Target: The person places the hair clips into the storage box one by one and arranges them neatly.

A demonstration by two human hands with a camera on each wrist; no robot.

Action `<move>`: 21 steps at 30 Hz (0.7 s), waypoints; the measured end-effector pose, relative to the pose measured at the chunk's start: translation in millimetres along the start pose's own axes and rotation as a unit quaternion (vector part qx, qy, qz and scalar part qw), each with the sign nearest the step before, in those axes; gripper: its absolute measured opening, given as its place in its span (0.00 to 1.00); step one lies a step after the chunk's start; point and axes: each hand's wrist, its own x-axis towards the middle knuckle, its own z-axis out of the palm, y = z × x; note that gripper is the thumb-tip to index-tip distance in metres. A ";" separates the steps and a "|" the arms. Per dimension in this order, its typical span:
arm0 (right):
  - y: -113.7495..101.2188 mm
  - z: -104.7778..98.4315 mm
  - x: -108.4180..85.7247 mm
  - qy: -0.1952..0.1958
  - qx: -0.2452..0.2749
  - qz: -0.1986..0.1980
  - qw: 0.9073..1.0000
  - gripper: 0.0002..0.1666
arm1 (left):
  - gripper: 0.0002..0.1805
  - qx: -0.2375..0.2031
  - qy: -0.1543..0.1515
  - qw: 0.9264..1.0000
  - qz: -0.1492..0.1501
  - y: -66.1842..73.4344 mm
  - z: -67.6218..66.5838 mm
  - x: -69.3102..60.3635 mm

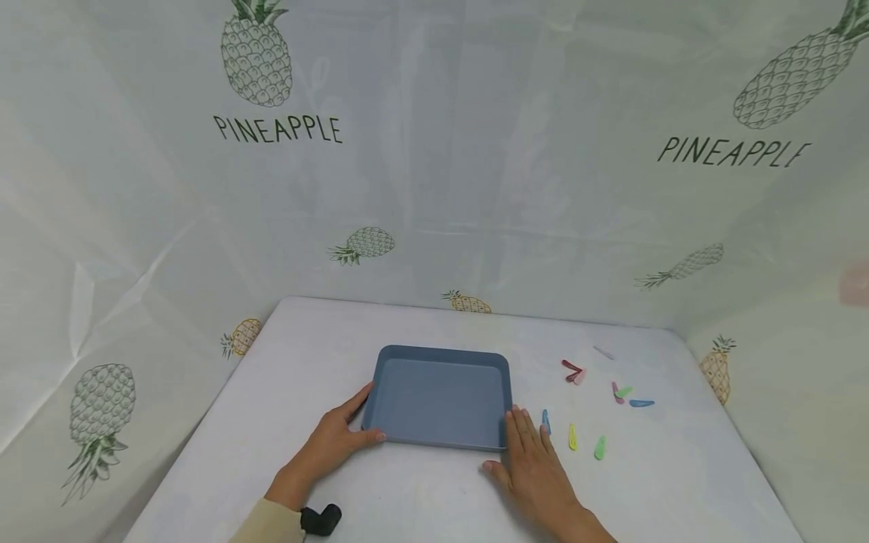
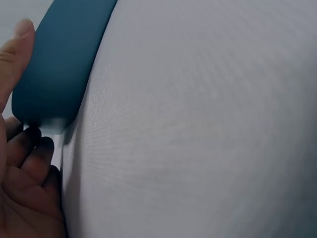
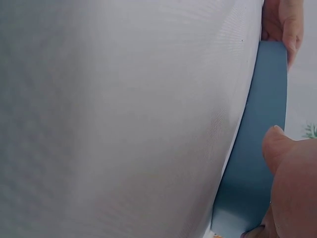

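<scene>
A shallow blue-grey rectangular tray (image 1: 437,402) lies flat on the white table, with nothing in it. My left hand (image 1: 331,443) holds its near left corner, thumb at the front wall and fingers along the left side. In the left wrist view, those fingers (image 2: 37,158) bend around the tray's end. On the other side, my right hand (image 1: 536,471) rests against the near right corner with its fingers straight along the right wall. Its thumb (image 3: 277,148) stands out in front of the tray wall in the right wrist view.
Right of the tray lie several snap hair clips, including a yellow clip (image 1: 573,437), a green clip (image 1: 600,448), a blue clip (image 1: 641,403) and a dark red clip (image 1: 571,366). A pineapple-printed white sheet (image 1: 475,188) hangs behind the table (image 1: 421,498).
</scene>
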 end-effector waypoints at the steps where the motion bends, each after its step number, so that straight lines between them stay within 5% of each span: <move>1: 0.1 -0.2 -0.2 0.001 0.000 -0.001 1.000 0.53 | 0.56 -0.006 0.000 1.000 0.000 -0.2 -0.2 0.1; 21: 3.5 2.0 1.2 0.027 -0.013 -0.020 0.999 0.51 | 0.59 -0.029 -0.021 0.999 -0.009 0.0 -3.1 1.1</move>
